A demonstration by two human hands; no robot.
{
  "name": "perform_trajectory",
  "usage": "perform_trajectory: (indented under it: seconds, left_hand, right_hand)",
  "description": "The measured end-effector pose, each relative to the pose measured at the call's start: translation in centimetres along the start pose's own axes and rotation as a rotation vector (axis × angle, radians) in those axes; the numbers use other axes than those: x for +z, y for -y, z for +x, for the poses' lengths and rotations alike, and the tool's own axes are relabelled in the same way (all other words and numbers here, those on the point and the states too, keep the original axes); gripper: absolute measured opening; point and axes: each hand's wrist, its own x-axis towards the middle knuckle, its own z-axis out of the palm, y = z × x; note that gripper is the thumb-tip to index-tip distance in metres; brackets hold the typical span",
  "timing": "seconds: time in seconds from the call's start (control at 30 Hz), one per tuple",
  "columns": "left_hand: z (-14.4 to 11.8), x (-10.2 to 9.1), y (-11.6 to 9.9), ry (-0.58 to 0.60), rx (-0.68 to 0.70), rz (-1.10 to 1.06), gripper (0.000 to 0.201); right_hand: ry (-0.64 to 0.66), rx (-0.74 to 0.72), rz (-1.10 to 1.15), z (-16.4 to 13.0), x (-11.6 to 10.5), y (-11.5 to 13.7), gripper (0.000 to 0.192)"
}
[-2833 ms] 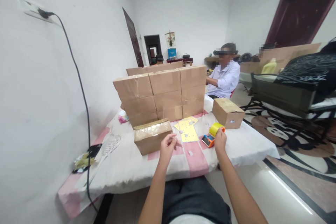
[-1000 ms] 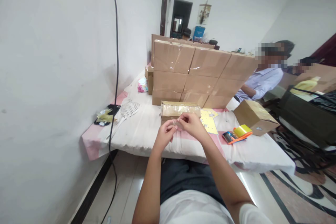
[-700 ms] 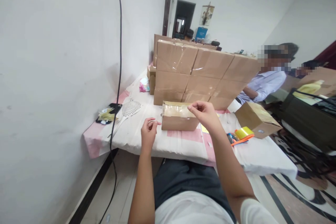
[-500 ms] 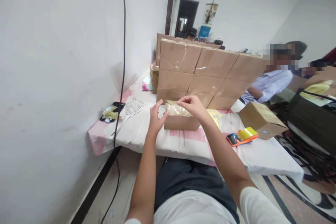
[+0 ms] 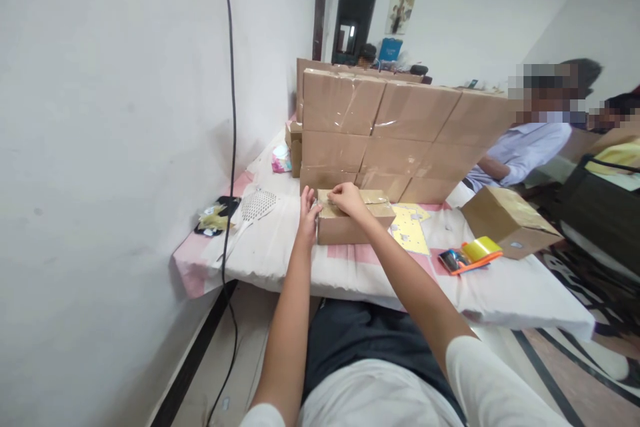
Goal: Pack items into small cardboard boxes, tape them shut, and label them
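A small brown cardboard box point(image 5: 353, 227), already taped on top, is steadied on the tabletop point(image 5: 480, 287) by the open left hand point(image 5: 307, 212) while the right hand point(image 5: 344, 198), fingers curled, presses its lid.

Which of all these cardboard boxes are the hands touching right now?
The small box lying alone nearest the table's front edge, before the stacked wall. The left hand presses its end, the right hand its top.

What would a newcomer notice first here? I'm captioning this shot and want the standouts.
A wall of stacked cardboard boxes fills the table's far side. Just before it, the left hand and right hand press on a small taped box. To the right lies a yellow tape roll.
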Motion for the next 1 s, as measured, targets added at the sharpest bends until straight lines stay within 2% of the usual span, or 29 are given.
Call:
perform_trajectory:
  seconds: [0.1,0.17,0.3,0.43,0.53,0.67,0.87,1.0]
  left_hand:
    - [-0.6,0.0,-0.4,-0.002,0.042,0.035,0.070]
    - [-1.2,-0.2,-0.9,-0.018,0.128,0.103,0.056]
    - [-3.0,-0.6,-2.6,-0.014,0.364,0.481,0.030]
    - [-4.6,-0.5,-4.1,-0.035,0.477,0.793,0.024]
    - [-5.4,-0.2,-4.7,-0.038,0.501,0.883,0.020]
    - [-6.0,-0.2,-5.1,-0.011,0.515,0.961,0.016]
    - [-4.4,-0.5,-6.8,0.150,0.504,0.993,0.019]
    - [-2.7,-0.5,-7.5,0.156,0.474,1.026,0.018]
  right_hand:
    - [-0.005,0.001,-0.086,-0.2,0.2,-0.2,0.016]
    - [0.009,0.014,-0.115,-0.3,0.2,0.0,0.017]
    - [0.024,0.022,-0.145,-0.6,0.3,0.5,0.017]
    - [0.032,-0.004,-0.171,-0.6,0.4,0.5,0.013]
    - [0.035,-0.004,-0.188,-0.3,0.4,0.0,0.015]
    - [-0.050,-0.013,-0.171,0.4,0.5,-1.2,0.043]
    - [-0.016,-0.023,-0.161,0.5,0.6,-1.4,0.030]
    - [-0.034,-0.069,-0.087,-0.2,0.2,-1.0,0.030]
